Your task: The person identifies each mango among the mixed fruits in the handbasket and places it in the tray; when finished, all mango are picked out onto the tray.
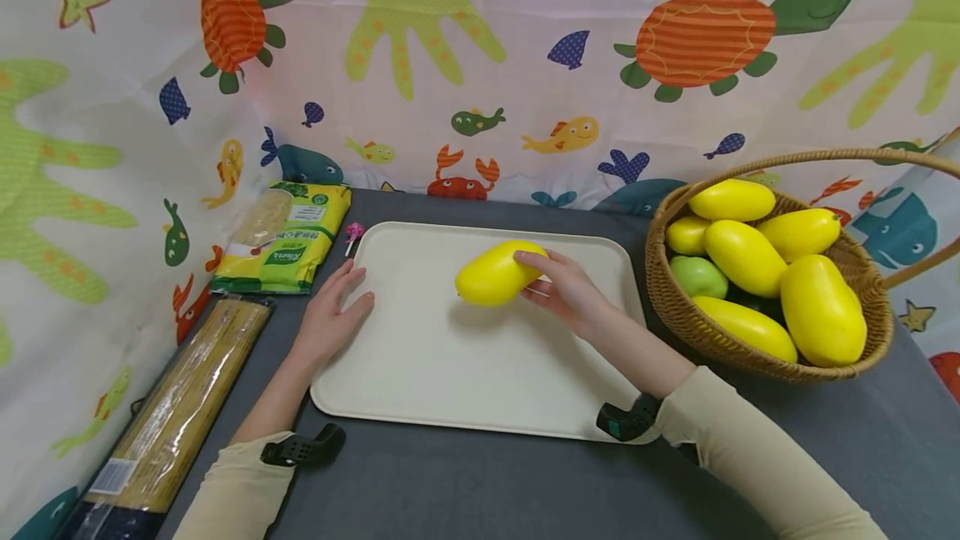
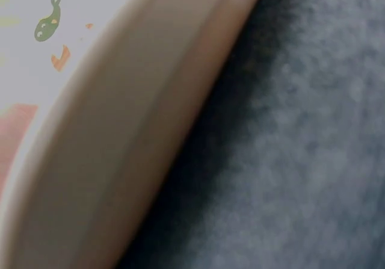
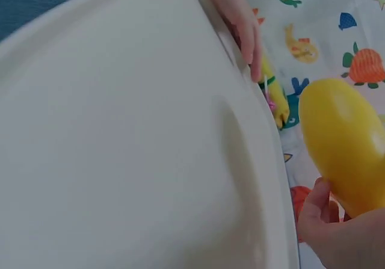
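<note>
My right hand [image 1: 566, 290] grips a smooth yellow mango [image 1: 495, 273] by its right end, with fingers and thumb around it. The mango hangs above the cream tray [image 1: 450, 373] and casts a shadow on it. In the right wrist view the same mango [image 3: 343, 142] is at the right, the thumb against its lower side. My left hand [image 1: 332, 315] rests at the tray's left rim with its fingers loosely extended, holding nothing. Just beyond its fingertips lies a pink lollipop [image 1: 355, 233]. The left wrist view shows mostly a blurred forearm or sleeve [image 2: 120, 130].
A wicker basket [image 1: 675, 323] with an arched handle stands at the right, holding several yellow mango-like fruits [image 1: 745, 258] and a green one [image 1: 699, 277]. To the left lie a yellow-green Knorr packet [image 1: 300, 252] and a long pack of dry noodles [image 1: 195, 390]. A patterned curtain hangs behind.
</note>
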Available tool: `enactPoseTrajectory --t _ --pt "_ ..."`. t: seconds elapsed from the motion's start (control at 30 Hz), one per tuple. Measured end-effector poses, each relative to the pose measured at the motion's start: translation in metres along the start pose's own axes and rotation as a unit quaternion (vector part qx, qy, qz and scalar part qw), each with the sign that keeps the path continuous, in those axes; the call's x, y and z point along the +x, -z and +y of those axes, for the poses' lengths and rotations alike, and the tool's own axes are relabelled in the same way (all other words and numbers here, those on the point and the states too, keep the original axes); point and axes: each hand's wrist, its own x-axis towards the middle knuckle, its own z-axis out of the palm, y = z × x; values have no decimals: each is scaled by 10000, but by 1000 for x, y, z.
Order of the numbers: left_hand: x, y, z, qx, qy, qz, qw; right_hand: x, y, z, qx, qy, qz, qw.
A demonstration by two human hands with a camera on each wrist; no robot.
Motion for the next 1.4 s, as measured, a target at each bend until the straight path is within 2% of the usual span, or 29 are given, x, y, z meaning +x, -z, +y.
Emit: enactPoseTrajectory --t 0.3,0.4,0.6,1.0,1.17,1.4 --pt "-1 -1 -3 -191 20 146 9997 48 -33 16 -255 144 266 9992" --pt "-1 -1 -4 -214 38 166 9996 60 -42 21 -320 181 379 9986" --pt "0 -2 -6 -113 74 238 9996 80 -62 26 -767 194 599 9951" --pt "-2 -1 -5 -169 234 166 9994 107 -99 27 -1372 212 945 9858" --pt "-2 -1 -4 -261 314 166 9990 114 -106 29 -1451 249 1124 9827" --pt "-1 -1 -4 -277 249 186 9991 121 -110 33 -1759 238 1408 9740"
